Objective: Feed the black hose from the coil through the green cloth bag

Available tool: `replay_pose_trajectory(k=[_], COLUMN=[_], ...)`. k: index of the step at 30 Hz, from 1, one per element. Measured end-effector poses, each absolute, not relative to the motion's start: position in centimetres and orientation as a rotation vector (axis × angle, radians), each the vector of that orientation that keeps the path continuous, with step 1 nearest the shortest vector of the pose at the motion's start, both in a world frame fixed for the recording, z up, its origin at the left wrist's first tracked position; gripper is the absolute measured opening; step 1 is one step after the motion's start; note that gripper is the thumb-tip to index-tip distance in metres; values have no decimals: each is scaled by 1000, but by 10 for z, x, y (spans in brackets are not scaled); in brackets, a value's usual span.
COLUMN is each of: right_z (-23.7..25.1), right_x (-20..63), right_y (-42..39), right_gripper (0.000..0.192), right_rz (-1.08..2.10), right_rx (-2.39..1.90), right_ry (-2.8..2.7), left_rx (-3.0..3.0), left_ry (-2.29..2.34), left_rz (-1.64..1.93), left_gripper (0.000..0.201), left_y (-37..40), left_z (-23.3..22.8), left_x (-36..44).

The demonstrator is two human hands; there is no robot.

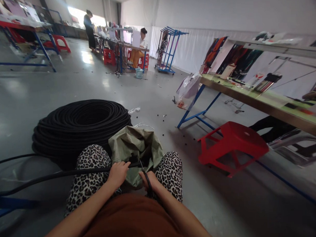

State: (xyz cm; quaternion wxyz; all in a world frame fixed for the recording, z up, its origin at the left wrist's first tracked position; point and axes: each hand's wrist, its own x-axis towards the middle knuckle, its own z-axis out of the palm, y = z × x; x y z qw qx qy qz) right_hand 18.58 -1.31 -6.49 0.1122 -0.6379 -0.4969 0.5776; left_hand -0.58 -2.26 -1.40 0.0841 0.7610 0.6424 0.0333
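I sit with a green sack (134,147) open between my knees. My left hand (118,173) grips a black cable (58,176) that runs in from the left across my left knee. Closed around black-handled scissors (145,174), my right hand (149,181) points the blades toward the cable end over the sack's mouth. A large coil of the same black cable (80,126) lies on the floor just beyond my left knee.
A red plastic stool (233,145) lies tipped to my right, beside a long blue-legged table (253,98) with goods and a hanging plastic bag (188,89). Small black bits dot the floor. Two people work at a far table (119,43).
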Motion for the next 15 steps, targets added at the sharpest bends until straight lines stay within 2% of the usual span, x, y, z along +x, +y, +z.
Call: replay_pose_trajectory(k=[10, 15], right_z=[-57, -65], right_x=[186, 188], right_y=[-11, -9], right_gripper=[45, 44], right_rz=[1610, 1643], right_rx=[-1927, -1914], right_ry=[-1463, -1296], left_rx=[2242, 2248], left_ry=[1939, 1939], left_rz=[71, 91], left_gripper=[39, 39], left_y=[-23, -23], left_z=[-10, -8], left_x=[-5, -4])
